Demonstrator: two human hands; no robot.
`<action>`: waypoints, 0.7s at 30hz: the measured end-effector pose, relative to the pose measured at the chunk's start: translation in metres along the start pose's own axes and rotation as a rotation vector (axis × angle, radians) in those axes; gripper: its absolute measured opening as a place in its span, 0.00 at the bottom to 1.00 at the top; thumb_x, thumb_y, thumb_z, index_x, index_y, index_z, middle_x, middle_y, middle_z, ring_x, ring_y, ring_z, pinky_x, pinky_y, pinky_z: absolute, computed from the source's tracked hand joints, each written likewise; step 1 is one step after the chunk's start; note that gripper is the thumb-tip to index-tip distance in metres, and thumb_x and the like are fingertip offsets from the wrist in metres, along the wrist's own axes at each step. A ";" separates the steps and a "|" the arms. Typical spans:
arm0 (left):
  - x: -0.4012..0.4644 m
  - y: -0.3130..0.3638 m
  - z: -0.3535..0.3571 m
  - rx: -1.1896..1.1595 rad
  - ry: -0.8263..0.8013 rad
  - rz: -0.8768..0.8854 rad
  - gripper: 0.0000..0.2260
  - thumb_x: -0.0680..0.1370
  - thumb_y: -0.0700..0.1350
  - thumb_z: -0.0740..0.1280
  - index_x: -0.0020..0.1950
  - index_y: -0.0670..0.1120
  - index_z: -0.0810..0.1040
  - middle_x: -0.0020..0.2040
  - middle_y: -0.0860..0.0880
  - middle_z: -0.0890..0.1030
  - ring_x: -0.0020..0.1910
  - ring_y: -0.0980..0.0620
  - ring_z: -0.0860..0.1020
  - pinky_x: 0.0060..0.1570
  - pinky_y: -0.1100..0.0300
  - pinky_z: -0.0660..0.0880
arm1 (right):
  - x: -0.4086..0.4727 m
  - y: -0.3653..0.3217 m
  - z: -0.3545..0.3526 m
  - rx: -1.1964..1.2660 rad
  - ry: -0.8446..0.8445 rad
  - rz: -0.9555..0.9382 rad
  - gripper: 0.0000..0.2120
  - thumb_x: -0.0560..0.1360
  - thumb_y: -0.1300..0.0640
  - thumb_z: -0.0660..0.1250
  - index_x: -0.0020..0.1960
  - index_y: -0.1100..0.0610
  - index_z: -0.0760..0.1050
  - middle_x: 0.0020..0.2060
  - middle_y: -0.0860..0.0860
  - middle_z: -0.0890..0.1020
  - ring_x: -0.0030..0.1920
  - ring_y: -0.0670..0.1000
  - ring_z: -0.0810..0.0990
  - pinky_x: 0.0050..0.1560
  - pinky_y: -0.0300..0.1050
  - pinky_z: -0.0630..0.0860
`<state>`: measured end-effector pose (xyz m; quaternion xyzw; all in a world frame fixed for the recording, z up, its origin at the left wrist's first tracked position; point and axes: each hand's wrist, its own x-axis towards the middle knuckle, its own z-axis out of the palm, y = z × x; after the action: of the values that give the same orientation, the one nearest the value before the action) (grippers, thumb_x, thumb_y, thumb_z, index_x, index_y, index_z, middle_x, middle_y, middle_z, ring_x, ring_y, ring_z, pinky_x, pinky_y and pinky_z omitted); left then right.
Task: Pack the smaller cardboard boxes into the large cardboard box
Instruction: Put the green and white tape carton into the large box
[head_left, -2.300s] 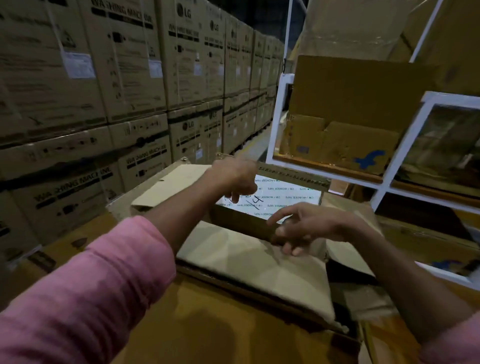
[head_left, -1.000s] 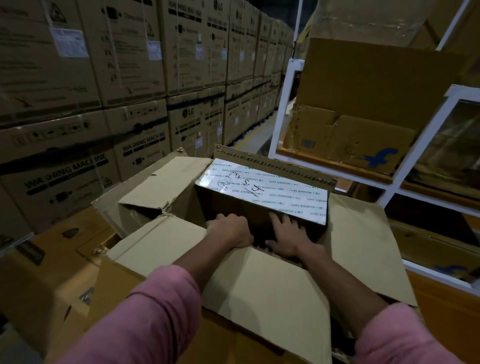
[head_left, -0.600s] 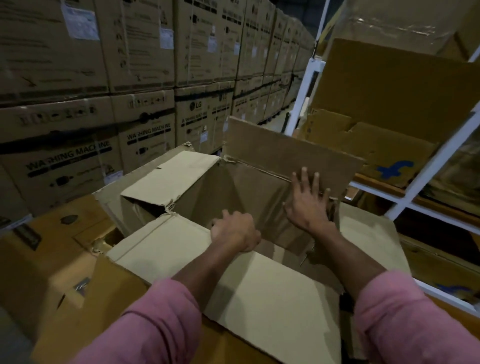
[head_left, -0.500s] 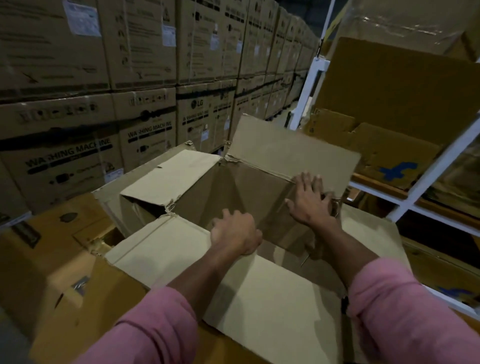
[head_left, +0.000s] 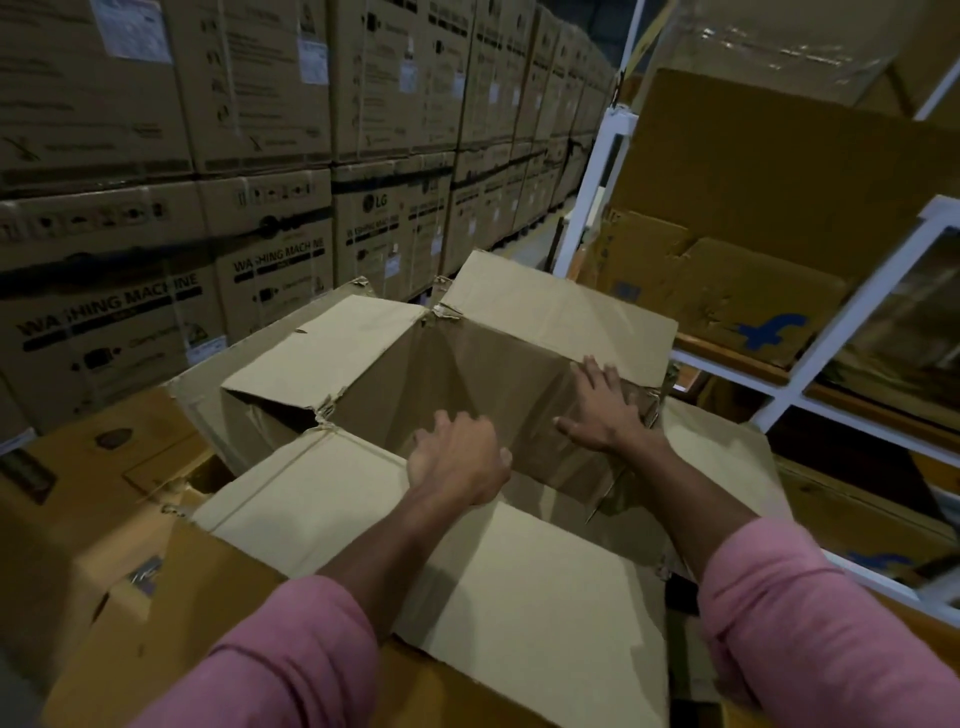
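While both hands reach into the large cardboard box (head_left: 363, 364), the right hand (head_left: 602, 410) lies spread flat on a smaller box (head_left: 597, 457) inside it, under the far flap (head_left: 561, 312). The left hand (head_left: 457, 462) is loosely curled over the opening, holding nothing I can see. If pressed unevenly, the small box could jam crooked against the wall.

The large cardboard box (head_left: 363, 358) is matt brown corrugated board, its flaps creased and frayed at the torn corners. The stacked washing machine cartons (head_left: 270, 260) are duller printed cardboard with white paper labels. The shelf frame (head_left: 597, 192) looks like smooth white-painted metal. Clear glossy plastic wrap (head_left: 779, 47) shines above it. The sleeves (head_left: 291, 670) are soft pink cloth.
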<state>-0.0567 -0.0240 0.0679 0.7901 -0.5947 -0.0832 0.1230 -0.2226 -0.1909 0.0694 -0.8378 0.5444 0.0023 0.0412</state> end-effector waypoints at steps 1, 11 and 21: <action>-0.001 0.000 -0.001 -0.003 0.004 0.008 0.19 0.82 0.57 0.59 0.63 0.46 0.77 0.63 0.43 0.79 0.64 0.41 0.72 0.60 0.42 0.69 | -0.008 -0.002 0.000 0.024 -0.006 -0.014 0.46 0.79 0.39 0.66 0.84 0.50 0.42 0.83 0.51 0.40 0.82 0.60 0.38 0.76 0.74 0.47; -0.010 0.001 -0.009 0.004 0.037 0.055 0.17 0.82 0.56 0.59 0.56 0.45 0.79 0.57 0.42 0.81 0.59 0.40 0.77 0.56 0.46 0.72 | -0.105 0.024 0.001 -0.080 0.175 0.058 0.29 0.81 0.36 0.58 0.76 0.49 0.65 0.76 0.51 0.69 0.78 0.55 0.62 0.72 0.77 0.48; -0.011 0.000 -0.009 -0.008 0.111 0.179 0.13 0.81 0.54 0.58 0.44 0.47 0.75 0.49 0.41 0.82 0.49 0.38 0.80 0.47 0.49 0.76 | -0.138 0.023 0.006 0.209 0.346 0.049 0.24 0.82 0.40 0.59 0.73 0.52 0.72 0.73 0.52 0.74 0.79 0.53 0.61 0.77 0.59 0.54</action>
<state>-0.0571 -0.0123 0.0760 0.7368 -0.6548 -0.0304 0.1657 -0.2995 -0.0735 0.0685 -0.8035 0.5607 -0.1972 0.0337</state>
